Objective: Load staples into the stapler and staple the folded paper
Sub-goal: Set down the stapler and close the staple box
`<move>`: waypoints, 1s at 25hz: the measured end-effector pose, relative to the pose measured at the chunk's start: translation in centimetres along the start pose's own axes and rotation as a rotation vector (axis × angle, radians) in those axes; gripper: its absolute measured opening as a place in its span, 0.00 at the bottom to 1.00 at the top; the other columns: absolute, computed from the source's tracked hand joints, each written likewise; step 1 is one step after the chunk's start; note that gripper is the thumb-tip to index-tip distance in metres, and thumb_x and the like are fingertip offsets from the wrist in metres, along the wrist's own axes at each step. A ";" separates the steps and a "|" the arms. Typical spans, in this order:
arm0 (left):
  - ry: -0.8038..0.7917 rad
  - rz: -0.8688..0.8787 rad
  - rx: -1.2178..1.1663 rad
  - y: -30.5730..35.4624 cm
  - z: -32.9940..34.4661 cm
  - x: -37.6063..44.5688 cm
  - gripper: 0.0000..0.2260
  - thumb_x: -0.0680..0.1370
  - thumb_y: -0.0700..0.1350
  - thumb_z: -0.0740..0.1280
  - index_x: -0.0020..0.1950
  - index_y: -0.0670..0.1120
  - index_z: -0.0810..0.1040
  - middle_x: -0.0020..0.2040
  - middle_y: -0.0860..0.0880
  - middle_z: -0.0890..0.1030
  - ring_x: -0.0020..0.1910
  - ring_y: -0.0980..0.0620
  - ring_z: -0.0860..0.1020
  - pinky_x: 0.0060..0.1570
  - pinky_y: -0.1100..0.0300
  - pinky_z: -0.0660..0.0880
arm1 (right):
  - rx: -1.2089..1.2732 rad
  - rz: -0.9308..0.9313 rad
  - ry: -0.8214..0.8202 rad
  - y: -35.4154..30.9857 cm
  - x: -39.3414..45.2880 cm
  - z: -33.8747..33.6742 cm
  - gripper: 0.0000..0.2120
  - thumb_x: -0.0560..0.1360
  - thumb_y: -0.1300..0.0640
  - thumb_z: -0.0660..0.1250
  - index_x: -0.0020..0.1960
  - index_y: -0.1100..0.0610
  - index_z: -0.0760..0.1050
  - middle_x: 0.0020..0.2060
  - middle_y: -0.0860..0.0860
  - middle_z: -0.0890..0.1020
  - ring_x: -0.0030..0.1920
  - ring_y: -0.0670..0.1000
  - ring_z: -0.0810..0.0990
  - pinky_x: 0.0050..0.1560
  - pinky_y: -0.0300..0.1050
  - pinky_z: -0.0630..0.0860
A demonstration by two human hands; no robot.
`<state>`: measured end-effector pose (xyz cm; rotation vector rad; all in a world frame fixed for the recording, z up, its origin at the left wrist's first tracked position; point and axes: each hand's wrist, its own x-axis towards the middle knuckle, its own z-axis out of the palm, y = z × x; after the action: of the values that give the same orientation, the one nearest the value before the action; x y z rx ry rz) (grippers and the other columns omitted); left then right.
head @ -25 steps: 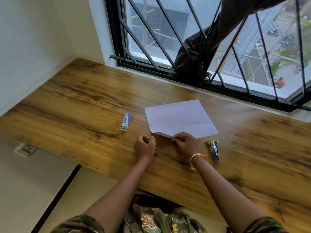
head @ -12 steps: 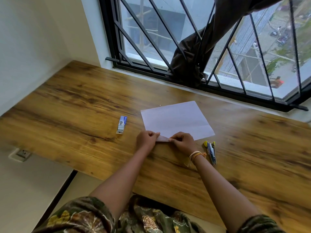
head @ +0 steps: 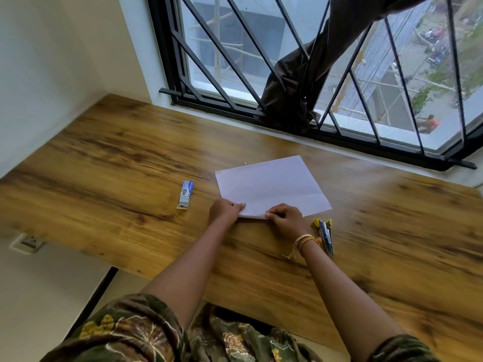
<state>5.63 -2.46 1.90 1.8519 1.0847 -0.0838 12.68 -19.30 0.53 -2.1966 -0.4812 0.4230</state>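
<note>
Nearest the camera, patterned sleeves (head: 125, 333) in green and yellow cover the person's upper arms, and both bare forearms reach forward over the near edge of the wooden table (head: 104, 158). A bundle of pale and orange threads (head: 303, 242) circles the right wrist.

The left hand (head: 224, 210) has its fingers curled, with the fingertips on the near left corner of the paper (head: 271, 184); it pinches or presses that corner, and which of the two cannot be told from here. The right hand (head: 286, 219) is likewise curled, thumb and fingertips closed on the near edge of the paper just to the right of the left hand. Between the two hands the sheet's near edge looks turned up in a small fold.

From the right hand, the stapler (head: 325, 235) lies at about 3 o'clock, just beside the wrist, flat on the table, with a yellow end pointing away and a metal body pointing toward the person. It touches neither hand nor paper.

From the left hand, the staple box (head: 186, 194) lies at about 10 o'clock, apart from the paper, its blue end away and grey staples showing at the near end.

The paper spreads away from the hands toward 12 o'clock, white, flat, with a faint crease near its right side. A tiny speck (head: 245, 162) sits on the table just past its far left corner.

Farthest off, a black-barred window (head: 235, 82) runs along the table's back edge, with dark cloth (head: 292, 92) bunched at the bars. At the far left, below the table, a wall socket (head: 30, 241) shows.
</note>
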 end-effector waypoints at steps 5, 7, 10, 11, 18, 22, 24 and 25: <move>-0.013 0.026 -0.087 -0.5 -0.2 -0.4 0.15 0.74 0.54 0.71 0.47 0.42 0.82 0.43 0.48 0.80 0.44 0.49 0.77 0.43 0.58 0.73 | 0.014 0.012 -0.011 0.0 0.0 0.0 0.08 0.73 0.58 0.71 0.48 0.62 0.84 0.46 0.52 0.83 0.45 0.48 0.78 0.39 0.27 0.69; -0.031 0.085 -0.192 -1.5 -0.6 -0.6 0.16 0.73 0.53 0.72 0.49 0.41 0.83 0.46 0.48 0.82 0.47 0.50 0.78 0.44 0.58 0.74 | 0.012 -0.002 -0.001 0.0 0.0 -0.1 0.08 0.73 0.58 0.71 0.48 0.62 0.84 0.46 0.52 0.83 0.45 0.48 0.78 0.39 0.27 0.69; -0.055 0.143 -0.335 -2.8 -1.6 -1.0 0.13 0.71 0.47 0.75 0.52 0.41 0.84 0.50 0.47 0.84 0.52 0.50 0.79 0.49 0.60 0.76 | 0.016 -0.018 0.052 -0.1 -0.3 0.3 0.06 0.73 0.58 0.72 0.47 0.61 0.84 0.44 0.52 0.83 0.44 0.49 0.79 0.39 0.30 0.70; -0.070 0.180 -0.340 -3.1 -1.9 -1.2 0.11 0.71 0.43 0.74 0.51 0.41 0.84 0.49 0.47 0.84 0.52 0.50 0.80 0.50 0.61 0.75 | 0.000 -0.036 0.091 -0.2 -0.8 0.6 0.05 0.72 0.58 0.72 0.46 0.60 0.84 0.43 0.52 0.84 0.44 0.49 0.79 0.38 0.31 0.70; -0.052 0.384 -0.081 -4.9 -2.3 -1.6 0.08 0.74 0.33 0.68 0.49 0.41 0.85 0.63 0.47 0.79 0.63 0.50 0.77 0.61 0.63 0.73 | -0.265 -0.373 0.331 2.0 -4.3 3.3 0.06 0.70 0.66 0.72 0.47 0.62 0.83 0.42 0.56 0.80 0.45 0.53 0.77 0.46 0.40 0.73; -0.047 0.435 0.001 -4.9 -2.1 -1.7 0.10 0.74 0.33 0.66 0.51 0.41 0.85 0.66 0.47 0.77 0.64 0.50 0.76 0.61 0.64 0.72 | -0.306 -0.397 0.324 1.9 -4.3 3.5 0.07 0.70 0.66 0.71 0.48 0.63 0.82 0.44 0.56 0.80 0.46 0.53 0.76 0.47 0.39 0.72; -0.052 0.441 0.017 -5.0 -2.2 -1.9 0.11 0.74 0.33 0.66 0.51 0.41 0.85 0.67 0.48 0.77 0.65 0.50 0.75 0.61 0.64 0.72 | -0.297 -0.389 0.319 1.9 -4.2 3.5 0.07 0.70 0.66 0.71 0.48 0.63 0.83 0.44 0.56 0.80 0.46 0.53 0.77 0.47 0.38 0.72; -0.059 0.447 0.030 -5.0 -2.3 -1.9 0.12 0.74 0.33 0.65 0.52 0.41 0.85 0.67 0.48 0.77 0.65 0.50 0.75 0.60 0.65 0.72 | -0.283 -0.373 0.322 1.9 -4.3 3.5 0.07 0.70 0.65 0.72 0.48 0.62 0.83 0.44 0.55 0.80 0.46 0.52 0.77 0.48 0.37 0.72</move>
<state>0.09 -1.23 0.60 2.0624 0.6121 0.1067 7.77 -20.14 -2.52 -2.3161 -0.7880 -0.2090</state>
